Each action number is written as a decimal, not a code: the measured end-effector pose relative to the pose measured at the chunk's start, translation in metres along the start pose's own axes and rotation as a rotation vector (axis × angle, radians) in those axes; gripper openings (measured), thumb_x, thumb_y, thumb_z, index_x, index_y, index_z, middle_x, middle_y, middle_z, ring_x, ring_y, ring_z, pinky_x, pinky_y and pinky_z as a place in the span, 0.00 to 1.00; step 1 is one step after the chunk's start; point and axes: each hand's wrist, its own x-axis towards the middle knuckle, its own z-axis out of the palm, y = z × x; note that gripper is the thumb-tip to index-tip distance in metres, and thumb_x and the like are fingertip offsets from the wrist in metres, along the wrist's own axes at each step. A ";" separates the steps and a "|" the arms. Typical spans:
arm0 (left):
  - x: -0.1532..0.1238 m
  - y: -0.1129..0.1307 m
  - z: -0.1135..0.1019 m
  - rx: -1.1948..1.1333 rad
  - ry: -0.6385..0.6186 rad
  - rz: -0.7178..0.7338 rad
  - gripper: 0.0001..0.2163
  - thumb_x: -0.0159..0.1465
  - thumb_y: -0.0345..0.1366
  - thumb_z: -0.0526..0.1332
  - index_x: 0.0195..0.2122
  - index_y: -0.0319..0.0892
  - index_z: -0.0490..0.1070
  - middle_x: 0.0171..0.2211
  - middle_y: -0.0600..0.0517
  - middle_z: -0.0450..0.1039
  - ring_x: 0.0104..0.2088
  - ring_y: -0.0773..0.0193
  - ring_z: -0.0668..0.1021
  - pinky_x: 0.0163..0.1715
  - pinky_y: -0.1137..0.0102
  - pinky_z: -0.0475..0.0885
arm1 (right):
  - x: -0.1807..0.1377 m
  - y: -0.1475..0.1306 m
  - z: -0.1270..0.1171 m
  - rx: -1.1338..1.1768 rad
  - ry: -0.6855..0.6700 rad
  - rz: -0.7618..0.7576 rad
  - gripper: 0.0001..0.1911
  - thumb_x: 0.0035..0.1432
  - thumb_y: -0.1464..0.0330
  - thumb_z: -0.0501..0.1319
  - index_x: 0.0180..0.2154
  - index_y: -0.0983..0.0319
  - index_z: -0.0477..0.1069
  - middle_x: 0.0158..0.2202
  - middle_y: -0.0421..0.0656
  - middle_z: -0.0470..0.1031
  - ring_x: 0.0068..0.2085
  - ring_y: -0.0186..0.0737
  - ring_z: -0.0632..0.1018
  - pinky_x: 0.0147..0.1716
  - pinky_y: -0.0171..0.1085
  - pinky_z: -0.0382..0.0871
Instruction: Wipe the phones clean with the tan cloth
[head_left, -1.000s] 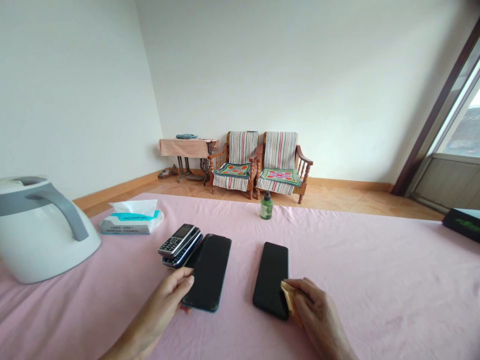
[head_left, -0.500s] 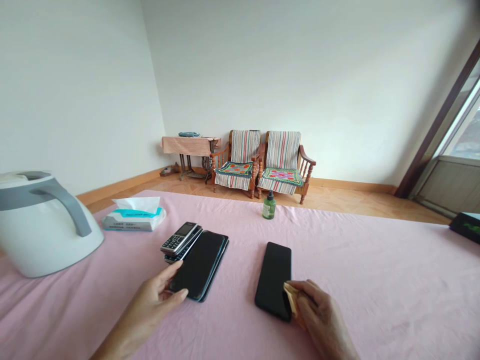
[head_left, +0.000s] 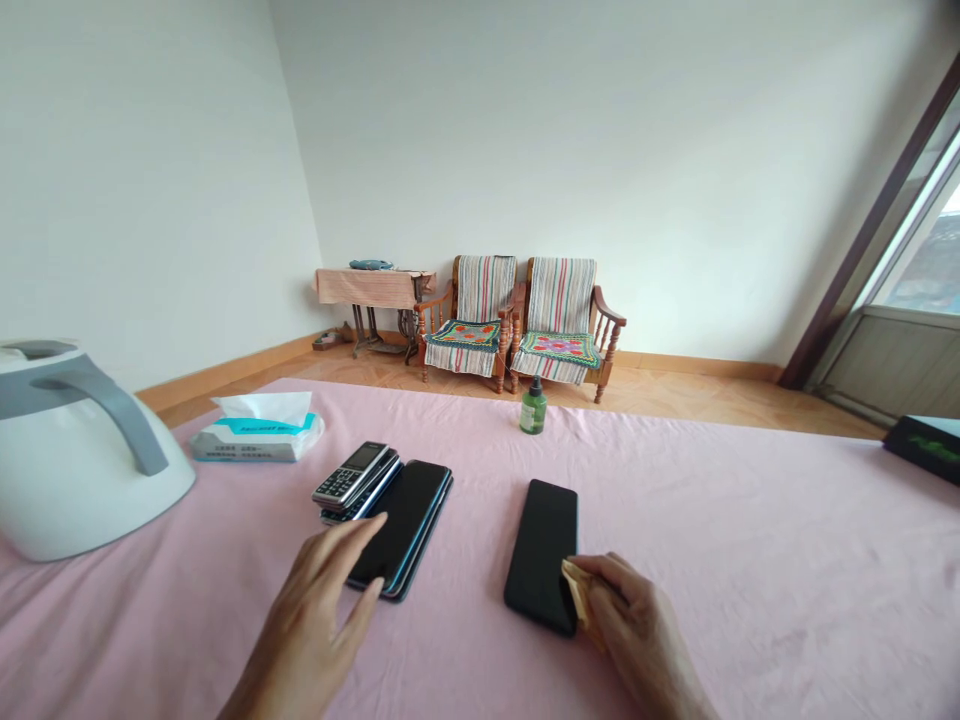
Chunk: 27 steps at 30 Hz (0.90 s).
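In the head view, the only one, the work is looking part done. Several phones are lying gathered: a stack (head_left: 409, 515) of touchscreen phones, dark screen up, and just beside it a pile of keypad phones (head_left: 351, 475). Whether the pile is partly resting on the stack, I cannot tell.

The left hand (head_left: 307, 600) is hovering at the stack's near left edge, fingers parted and gripping nothing; whether a fingertip is touching is unclear. The right hand (head_left: 641, 615) is pinching a tan cloth (head_left: 582, 605) against the near right edge of a lone phone (head_left: 544, 555).

That phone is lying flat on the pink sheet (head_left: 720, 560), screen up, well apart from the stack, so it is seeming to be the one left to deal with. Which phones the cloth has already gone over is not showing. Tissues (head_left: 259, 440) and a green bottle (head_left: 533, 410) are standing farther off, untouched.
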 end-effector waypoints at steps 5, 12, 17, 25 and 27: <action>-0.004 0.048 0.028 -0.365 -0.330 -0.059 0.18 0.63 0.34 0.57 0.55 0.48 0.67 0.46 0.46 0.74 0.43 0.56 0.77 0.46 0.65 0.71 | 0.002 0.005 -0.004 -0.019 -0.016 0.001 0.15 0.50 0.67 0.54 0.33 0.62 0.79 0.24 0.41 0.70 0.25 0.37 0.71 0.22 0.32 0.61; 0.003 0.078 0.062 -0.707 -0.637 -0.228 0.30 0.59 0.33 0.61 0.63 0.41 0.56 0.58 0.41 0.64 0.55 0.53 0.69 0.50 0.62 0.68 | 0.003 0.010 -0.008 -0.046 0.018 -0.001 0.14 0.52 0.68 0.53 0.34 0.62 0.78 0.30 0.44 0.76 0.31 0.40 0.75 0.29 0.33 0.66; 0.013 0.092 0.064 -0.858 -0.635 -0.388 0.29 0.56 0.33 0.63 0.59 0.37 0.60 0.57 0.39 0.65 0.55 0.52 0.68 0.52 0.61 0.66 | 0.003 0.003 -0.004 -0.055 0.006 -0.028 0.14 0.51 0.70 0.53 0.31 0.62 0.78 0.27 0.44 0.75 0.28 0.39 0.75 0.26 0.33 0.65; 0.031 0.106 0.075 -1.117 -0.514 -0.623 0.25 0.51 0.35 0.66 0.51 0.35 0.68 0.47 0.40 0.72 0.45 0.56 0.75 0.37 0.70 0.69 | 0.002 0.003 -0.002 -0.003 -0.002 -0.009 0.13 0.53 0.66 0.55 0.31 0.62 0.78 0.26 0.44 0.74 0.26 0.39 0.74 0.23 0.33 0.64; 0.035 0.112 0.080 -1.105 -0.560 -0.589 0.21 0.52 0.36 0.65 0.46 0.34 0.71 0.39 0.44 0.74 0.36 0.61 0.75 0.30 0.73 0.67 | 0.002 0.003 0.000 0.038 -0.002 0.006 0.14 0.54 0.64 0.55 0.31 0.62 0.78 0.25 0.43 0.74 0.25 0.39 0.73 0.21 0.33 0.63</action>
